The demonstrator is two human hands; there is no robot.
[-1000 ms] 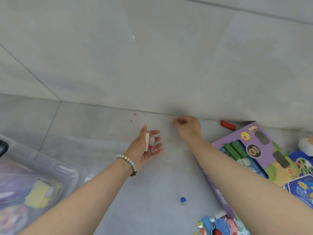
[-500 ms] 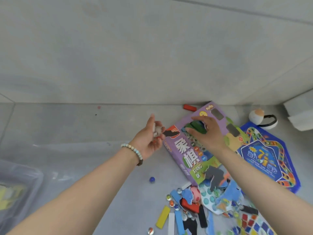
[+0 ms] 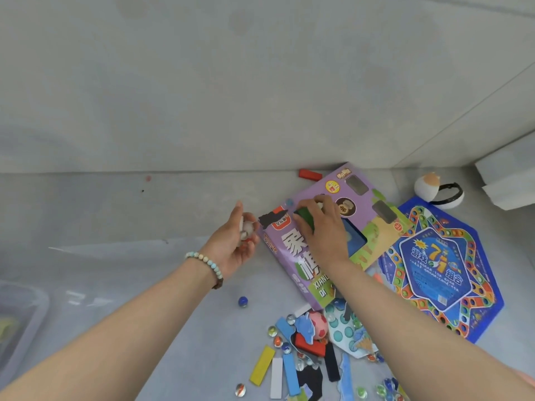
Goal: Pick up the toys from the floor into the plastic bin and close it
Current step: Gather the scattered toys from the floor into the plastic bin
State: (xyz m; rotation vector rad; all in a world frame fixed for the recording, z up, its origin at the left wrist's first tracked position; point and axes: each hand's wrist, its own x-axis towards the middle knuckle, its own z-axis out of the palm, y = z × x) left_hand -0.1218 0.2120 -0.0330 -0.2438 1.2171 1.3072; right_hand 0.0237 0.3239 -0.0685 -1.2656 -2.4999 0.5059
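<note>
A person's two bare forearms reach out over a grey tiled floor point(image 3: 144, 215) that meets a grey wall point(image 3: 260, 82) just beyond the hands.

To the right of the right hand lies a blue hexagonal game board point(image 3: 443, 267), flat on the floor and partly tucked under a purple game box point(image 3: 292, 256). The box lies tilted between and under the hands, with its near end resting on a heap of toys.

Far to the left of the left hand, at the picture's edge, is a corner of the clear plastic bin point(image 3: 31, 325). It is well apart from both hands, and its contents are blurred.

The heap of loose toys point(image 3: 312, 348) sits near the person, under the right forearm. It includes flat blocks in yellow, white, blue and black, glass marbles, cut-out shapes and a small pink and white ball point(image 3: 318, 327).

Beyond and to the right of the right hand, near the wall, sits a white ball toy with a black band point(image 3: 431, 189).

The right hand point(image 3: 321, 227) rests on the box top, fingers curled around a green block point(image 3: 304, 217).

The left hand point(image 3: 231, 244), with a beaded bracelet point(image 3: 207, 263) on its wrist, is held just left of the box. Its fingers are cupped around a few small white and red pieces point(image 3: 246, 227).

A red block point(image 3: 310, 174) lies against the wall beyond the right hand. A lone blue marble point(image 3: 242, 301) lies on the floor between the forearms.
</note>
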